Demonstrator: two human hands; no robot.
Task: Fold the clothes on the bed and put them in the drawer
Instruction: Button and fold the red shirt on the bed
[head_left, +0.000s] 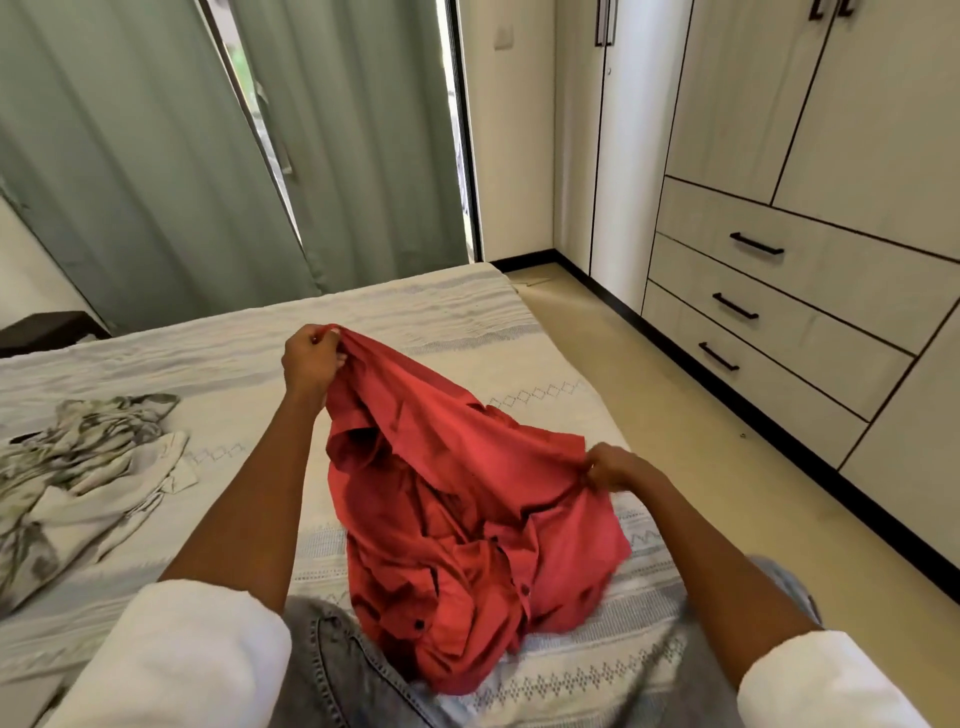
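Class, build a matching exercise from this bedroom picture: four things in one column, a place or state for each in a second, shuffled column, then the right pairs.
Things:
1. red shirt
2. patterned garment
3. drawers
4. curtains

Places or states:
A. shut, in the wardrobe at right
B. hanging beyond the bed
C. crumpled on the bed at left
D. held up by left hand and right hand

Pairs: 1-D, 2-C, 3-A, 4-B

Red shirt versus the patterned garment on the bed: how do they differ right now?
The red shirt is plain red; the patterned garment is white with grey-green marks. The red shirt is held up, gripped by the left hand and pinched by the right hand; the patterned garment lies untouched on the bed. The red shirt is in front of the person; the patterned garment lies off to the left. Both are crumpled and unfolded.
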